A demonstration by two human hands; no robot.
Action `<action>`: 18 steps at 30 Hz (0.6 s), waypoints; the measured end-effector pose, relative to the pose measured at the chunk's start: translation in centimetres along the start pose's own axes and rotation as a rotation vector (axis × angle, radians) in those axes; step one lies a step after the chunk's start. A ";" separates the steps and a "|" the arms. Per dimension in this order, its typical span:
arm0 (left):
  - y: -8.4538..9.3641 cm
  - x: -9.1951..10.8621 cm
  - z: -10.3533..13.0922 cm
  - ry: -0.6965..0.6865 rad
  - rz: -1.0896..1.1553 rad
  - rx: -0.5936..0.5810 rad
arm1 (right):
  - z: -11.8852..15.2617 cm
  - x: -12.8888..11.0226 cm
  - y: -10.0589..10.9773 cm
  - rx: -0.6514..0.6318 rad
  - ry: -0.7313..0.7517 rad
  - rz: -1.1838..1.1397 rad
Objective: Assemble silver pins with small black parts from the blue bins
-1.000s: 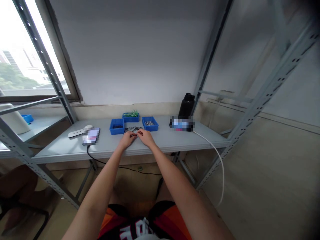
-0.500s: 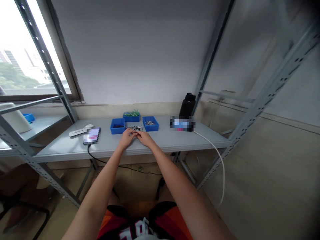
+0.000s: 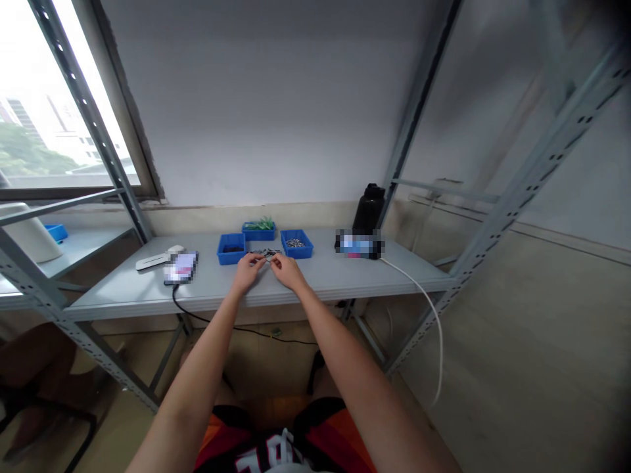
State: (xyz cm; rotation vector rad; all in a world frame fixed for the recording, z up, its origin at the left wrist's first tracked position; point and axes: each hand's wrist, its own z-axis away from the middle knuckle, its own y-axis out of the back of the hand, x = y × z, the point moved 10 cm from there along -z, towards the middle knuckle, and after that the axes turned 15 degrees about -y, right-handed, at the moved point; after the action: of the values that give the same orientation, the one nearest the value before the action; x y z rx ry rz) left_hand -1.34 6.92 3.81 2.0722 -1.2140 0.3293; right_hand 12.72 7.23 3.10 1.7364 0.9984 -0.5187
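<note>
My left hand [image 3: 248,270] and my right hand [image 3: 286,270] are over the front of the grey table, a small gap between their fingertips. The fingers of both are pinched together; what they hold, if anything, is too small to name. Just behind them lies a loose pile of small dark and silvery pieces [image 3: 269,252]. A blue bin [image 3: 231,259] with dark contents stands left of the pile. To its right, another blue bin [image 3: 304,252] holds many small silvery metal parts. Farther back, a third blue bin [image 3: 252,234] contains green strip-like pieces [image 3: 266,224].
On the left lie a phone [image 3: 181,268] with a black cable and a white flat device [image 3: 152,261]. A black bottle [image 3: 369,209] stands at the right behind a second phone [image 3: 359,246] with a white cable [image 3: 428,295]. Metal shelf posts [image 3: 419,112] frame the table.
My hands were touching at the fingertips; they have drawn slightly apart, leaving a narrow gap. The bins have stayed in place.
</note>
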 end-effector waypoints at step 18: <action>1.3 2.4 -0.7 -0.082 -0.466 -0.031 | -0.2 3.1 3.7 0.302 -0.230 -0.191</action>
State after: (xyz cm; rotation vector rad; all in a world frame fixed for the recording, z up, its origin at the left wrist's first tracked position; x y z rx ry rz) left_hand -1.08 5.40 6.15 2.2801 -0.7387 0.0074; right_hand 17.42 8.08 2.99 1.8015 0.9612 -1.0123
